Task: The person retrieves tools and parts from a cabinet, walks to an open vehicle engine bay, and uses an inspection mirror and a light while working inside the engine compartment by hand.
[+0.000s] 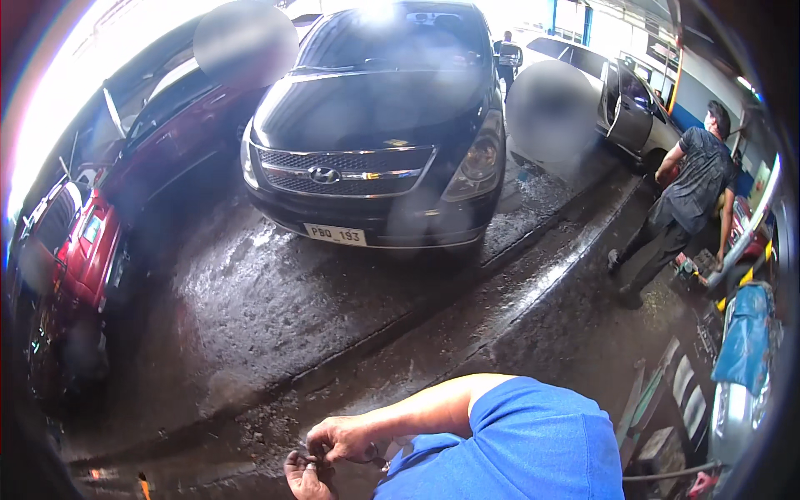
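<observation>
Left grip beside right grip; van ahead.

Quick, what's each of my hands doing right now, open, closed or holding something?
Left hand: fingers bent, close by the right; whether it holds anything can't be told.
Right hand: fingers curled; whether it holds anything can't be told.
</observation>
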Tool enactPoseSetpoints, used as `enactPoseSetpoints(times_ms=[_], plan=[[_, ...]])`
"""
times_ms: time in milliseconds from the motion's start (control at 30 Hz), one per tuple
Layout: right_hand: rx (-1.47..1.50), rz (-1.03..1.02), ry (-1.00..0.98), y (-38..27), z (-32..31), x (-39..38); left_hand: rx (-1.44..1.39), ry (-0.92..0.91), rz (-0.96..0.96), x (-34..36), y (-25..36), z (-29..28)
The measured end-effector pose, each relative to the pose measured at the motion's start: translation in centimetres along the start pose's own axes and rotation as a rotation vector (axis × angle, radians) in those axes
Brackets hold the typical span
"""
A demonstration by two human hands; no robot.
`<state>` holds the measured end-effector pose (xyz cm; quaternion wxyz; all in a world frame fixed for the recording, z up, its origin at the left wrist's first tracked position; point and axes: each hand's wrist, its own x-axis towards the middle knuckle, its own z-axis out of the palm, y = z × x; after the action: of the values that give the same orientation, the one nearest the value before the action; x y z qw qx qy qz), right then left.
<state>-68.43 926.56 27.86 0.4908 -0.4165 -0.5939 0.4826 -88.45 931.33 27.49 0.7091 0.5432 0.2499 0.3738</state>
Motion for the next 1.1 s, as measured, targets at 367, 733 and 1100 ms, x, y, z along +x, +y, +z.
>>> enactPoseSetpoints(times_ms=[367,733,1100], plan=[[-0.321,0.001,-0.133,0.4,10.8,22.0,0.476,-0.122,0.011,7.2,5.3,-24.4],[-0.196,0.087,0.315,2.4,31.0,29.0,-0.119,-0.301,-0.686,5.5,13.0,-40.2],[-0.476,0.146,0.815,-3.8,45.3,20.3,0.036,-0.712,-0.607,-2.3,14.9,-42.0]])
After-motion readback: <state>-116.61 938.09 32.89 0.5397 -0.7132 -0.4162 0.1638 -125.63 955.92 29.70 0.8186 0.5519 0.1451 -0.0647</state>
